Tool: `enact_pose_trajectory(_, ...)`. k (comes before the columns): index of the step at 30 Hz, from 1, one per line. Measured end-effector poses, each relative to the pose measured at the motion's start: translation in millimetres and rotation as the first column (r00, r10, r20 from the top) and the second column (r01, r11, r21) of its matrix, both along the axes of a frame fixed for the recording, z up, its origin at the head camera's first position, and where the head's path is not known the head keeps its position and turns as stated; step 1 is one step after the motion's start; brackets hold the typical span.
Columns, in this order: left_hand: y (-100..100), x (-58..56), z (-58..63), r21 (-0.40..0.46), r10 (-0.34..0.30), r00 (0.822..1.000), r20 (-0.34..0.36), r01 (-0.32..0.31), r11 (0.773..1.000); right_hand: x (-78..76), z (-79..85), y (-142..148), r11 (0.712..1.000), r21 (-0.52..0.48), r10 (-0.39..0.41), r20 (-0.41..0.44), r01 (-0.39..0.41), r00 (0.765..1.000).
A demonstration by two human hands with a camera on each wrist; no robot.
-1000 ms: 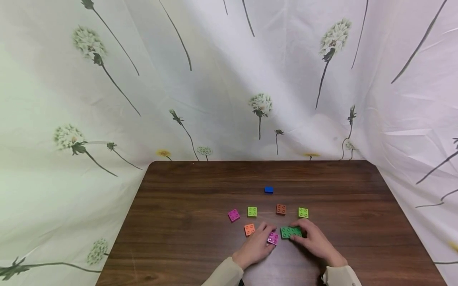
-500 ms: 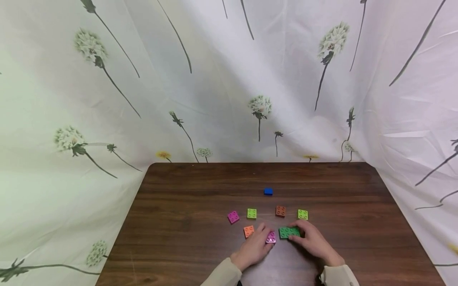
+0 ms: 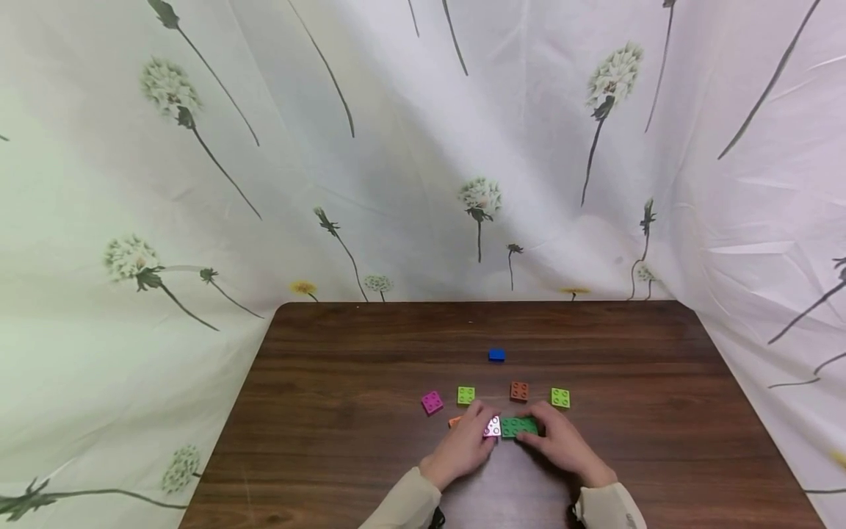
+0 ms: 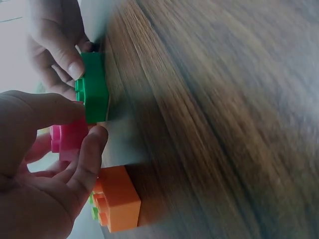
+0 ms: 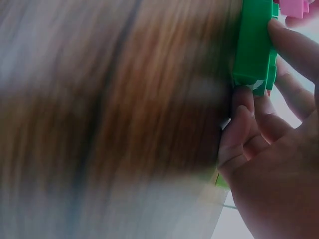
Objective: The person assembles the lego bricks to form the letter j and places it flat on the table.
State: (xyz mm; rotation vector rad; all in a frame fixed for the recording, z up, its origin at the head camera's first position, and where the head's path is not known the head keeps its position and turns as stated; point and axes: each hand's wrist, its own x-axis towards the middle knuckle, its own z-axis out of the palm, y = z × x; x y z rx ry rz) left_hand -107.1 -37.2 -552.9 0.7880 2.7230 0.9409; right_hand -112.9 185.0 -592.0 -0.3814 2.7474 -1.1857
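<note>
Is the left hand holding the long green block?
No, the right hand holds the green block, while the left hand pinches a pink block.

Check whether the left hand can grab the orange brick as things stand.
Probably not without letting go first: the left hand pinches a pink brick. The orange brick itself sits close beside that hand.

Green brick [image 3: 514, 427] in right hand [image 3: 563, 445]

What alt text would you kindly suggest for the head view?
A person's left hand grips a pink block beside the green block in their right hand. On the dark wooden table lie a magenta block, orange block, brown block, blue block and two lime blocks; behind hangs a floral cloth.
</note>
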Motion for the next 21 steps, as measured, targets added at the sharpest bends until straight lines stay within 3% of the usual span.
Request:
enact_pose_trajectory(11,-7,-9.8,1.2,-0.151,-0.036,0.999,-0.038,0.03,0.988,-4.3,0.7,-19,1.0,0.009,-0.001,-0.014,0.001,1.0)
enact_pose_trajectory(21,-11,-12.9,6.1,-0.132,-0.003,0.999,-0.039,-0.003,0.991,-7.4,-0.3,-24,1.0,0.0,-0.014,0.015,0.014,1.0)
